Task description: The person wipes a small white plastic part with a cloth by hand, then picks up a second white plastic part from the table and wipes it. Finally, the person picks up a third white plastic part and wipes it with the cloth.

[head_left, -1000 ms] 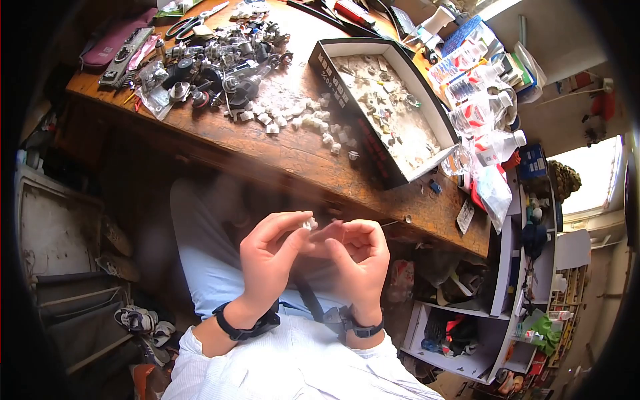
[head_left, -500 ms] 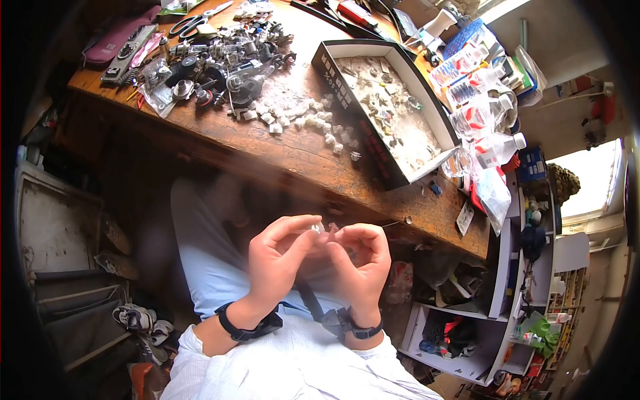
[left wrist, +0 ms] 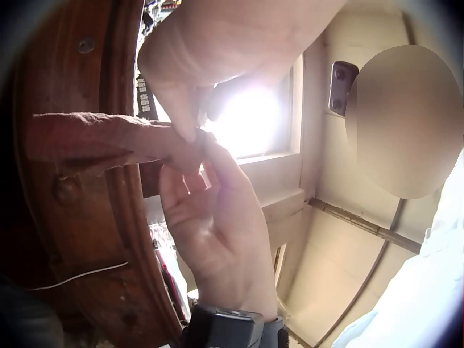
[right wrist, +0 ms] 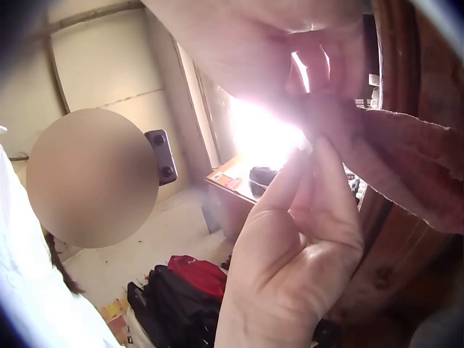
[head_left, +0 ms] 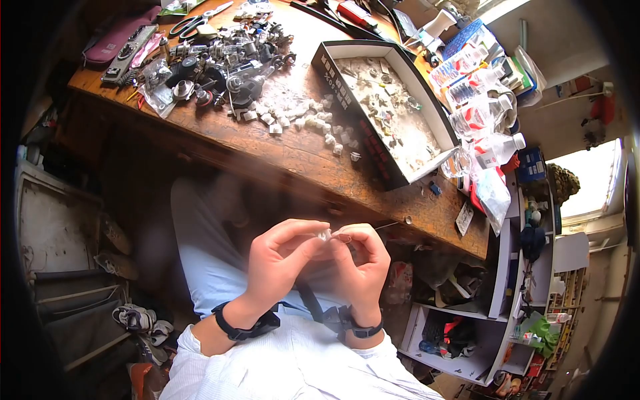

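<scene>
The person (head_left: 280,340) wears a white, finely striped cloth shirt (head_left: 293,363), pale-blue cloth trousers (head_left: 207,277) and two black wristbands (head_left: 228,323), each bearing a dark, blocky plastic case (left wrist: 226,330).

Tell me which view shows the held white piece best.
The head view: there the small white piece shows pale, pinched at the tips of the left hand. In both wrist views, among fingers and glare, it cannot be made out.

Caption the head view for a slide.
Left hand pinches a white piece beside the right hand, before a cluttered wooden table.
</scene>
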`<state>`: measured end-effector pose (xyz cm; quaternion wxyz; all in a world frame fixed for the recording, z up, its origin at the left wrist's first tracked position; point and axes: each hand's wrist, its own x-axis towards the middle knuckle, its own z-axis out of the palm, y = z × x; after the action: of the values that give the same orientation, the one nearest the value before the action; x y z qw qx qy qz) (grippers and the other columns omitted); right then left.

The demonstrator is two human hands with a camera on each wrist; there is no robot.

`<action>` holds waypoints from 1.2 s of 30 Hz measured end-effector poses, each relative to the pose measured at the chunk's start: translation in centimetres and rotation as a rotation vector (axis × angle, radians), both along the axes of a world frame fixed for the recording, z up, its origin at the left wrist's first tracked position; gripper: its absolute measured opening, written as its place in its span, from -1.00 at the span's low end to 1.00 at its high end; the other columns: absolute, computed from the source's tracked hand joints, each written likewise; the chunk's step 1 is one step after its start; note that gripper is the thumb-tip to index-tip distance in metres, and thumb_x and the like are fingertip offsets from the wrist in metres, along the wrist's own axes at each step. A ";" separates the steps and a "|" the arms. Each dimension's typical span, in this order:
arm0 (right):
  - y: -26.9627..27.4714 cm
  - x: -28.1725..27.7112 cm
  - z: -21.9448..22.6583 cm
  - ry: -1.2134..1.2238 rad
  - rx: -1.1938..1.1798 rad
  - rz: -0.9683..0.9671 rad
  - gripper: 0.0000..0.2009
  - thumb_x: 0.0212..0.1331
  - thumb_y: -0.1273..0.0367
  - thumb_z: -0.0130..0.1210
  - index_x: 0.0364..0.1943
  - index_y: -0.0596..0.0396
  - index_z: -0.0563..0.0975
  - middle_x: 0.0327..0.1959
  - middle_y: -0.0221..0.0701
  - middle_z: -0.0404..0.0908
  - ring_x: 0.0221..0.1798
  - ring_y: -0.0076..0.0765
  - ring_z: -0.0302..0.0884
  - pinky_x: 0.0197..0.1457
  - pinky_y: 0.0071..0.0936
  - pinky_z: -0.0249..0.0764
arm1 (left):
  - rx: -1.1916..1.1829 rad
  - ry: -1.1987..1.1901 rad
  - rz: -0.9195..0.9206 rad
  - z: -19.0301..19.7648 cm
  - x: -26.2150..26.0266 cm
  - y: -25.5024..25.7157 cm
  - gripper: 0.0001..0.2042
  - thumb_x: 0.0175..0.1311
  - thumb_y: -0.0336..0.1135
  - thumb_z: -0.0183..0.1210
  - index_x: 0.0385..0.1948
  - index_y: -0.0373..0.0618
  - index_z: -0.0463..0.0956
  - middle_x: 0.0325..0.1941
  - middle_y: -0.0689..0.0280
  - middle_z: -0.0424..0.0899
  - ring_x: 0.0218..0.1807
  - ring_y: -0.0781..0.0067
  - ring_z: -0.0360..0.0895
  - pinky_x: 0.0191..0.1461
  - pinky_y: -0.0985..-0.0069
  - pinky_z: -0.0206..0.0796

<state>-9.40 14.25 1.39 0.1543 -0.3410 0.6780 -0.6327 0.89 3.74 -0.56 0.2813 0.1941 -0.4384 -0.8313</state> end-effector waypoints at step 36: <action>-0.1 0.4 -0.1 0.165 -0.001 -0.123 -0.90 0.13 0.58 0.24 -0.31 0.22 0.54 -0.30 -0.33 0.60 -0.25 -0.45 0.59 -0.12 -0.56 0.51 | -0.156 -0.003 0.020 -0.4 -0.4 0.1 -0.80 0.24 -0.66 0.17 -0.11 -0.38 0.61 -0.13 0.14 0.67 -0.09 0.35 0.67 0.04 0.45 0.59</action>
<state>-9.00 14.12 1.32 0.0586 -0.3499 0.7078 -0.6108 0.50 3.85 -0.97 0.3031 0.1772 -0.5005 -0.7913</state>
